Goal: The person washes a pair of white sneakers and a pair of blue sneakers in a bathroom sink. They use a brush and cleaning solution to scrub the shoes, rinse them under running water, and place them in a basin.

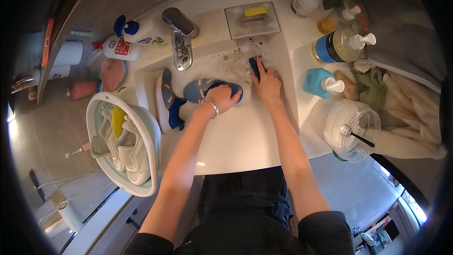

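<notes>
My left hand (222, 100) grips a blue and grey sneaker (195, 90) at its dark blue opening, in the white sink (226, 141). My right hand (268, 84) holds a small dark blue brush (253, 68) against the basin floor, right of the sneaker; its bristles are hidden. A second sneaker (171, 104), blue and grey with a white sole, leans on its side by the sink's left wall. Dirty suds and water spots lie on the basin floor near the brush and below the back edge.
A chrome faucet (182, 42) overhangs the basin. A yellow soap bar (255, 11) lies on the metal plate (233, 21). At left, a tub (154, 148) holds pale shoes (132, 152). At right stand pump bottles (316, 83) and a clear jar (331, 120) with a spoon.
</notes>
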A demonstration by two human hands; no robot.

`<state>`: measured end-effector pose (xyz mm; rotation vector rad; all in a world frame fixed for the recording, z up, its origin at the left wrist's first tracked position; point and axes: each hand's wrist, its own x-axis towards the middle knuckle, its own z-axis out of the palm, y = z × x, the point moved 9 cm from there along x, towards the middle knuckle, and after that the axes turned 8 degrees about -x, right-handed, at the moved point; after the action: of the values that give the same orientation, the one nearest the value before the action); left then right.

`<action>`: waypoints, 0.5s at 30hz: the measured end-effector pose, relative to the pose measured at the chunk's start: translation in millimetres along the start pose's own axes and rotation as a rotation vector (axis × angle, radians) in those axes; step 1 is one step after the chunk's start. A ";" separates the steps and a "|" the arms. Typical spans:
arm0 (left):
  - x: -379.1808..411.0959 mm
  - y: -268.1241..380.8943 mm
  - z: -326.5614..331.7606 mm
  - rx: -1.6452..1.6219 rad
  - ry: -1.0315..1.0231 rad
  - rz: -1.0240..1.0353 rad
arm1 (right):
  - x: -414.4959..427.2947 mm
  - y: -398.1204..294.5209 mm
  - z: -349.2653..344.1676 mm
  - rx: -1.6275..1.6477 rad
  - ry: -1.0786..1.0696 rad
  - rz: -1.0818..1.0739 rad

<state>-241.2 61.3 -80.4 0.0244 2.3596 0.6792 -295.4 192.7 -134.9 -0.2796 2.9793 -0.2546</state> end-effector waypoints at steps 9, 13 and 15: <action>7.6 -58.4 46.4 -0.703 0.257 -0.305 | -50.5 -33.5 11.5 0.215 -0.133 0.005; 4.3 -59.1 45.4 -0.623 0.265 -0.451 | -122.9 -61.9 -17.5 0.265 -0.562 0.142; 13.7 -66.1 51.0 -0.604 0.359 -0.369 | -83.5 -54.3 3.7 0.293 -0.342 0.190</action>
<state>-210.0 30.6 -152.7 -0.8336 2.2863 1.2509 -204.2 155.8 -118.6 -0.0041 2.5646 -0.5524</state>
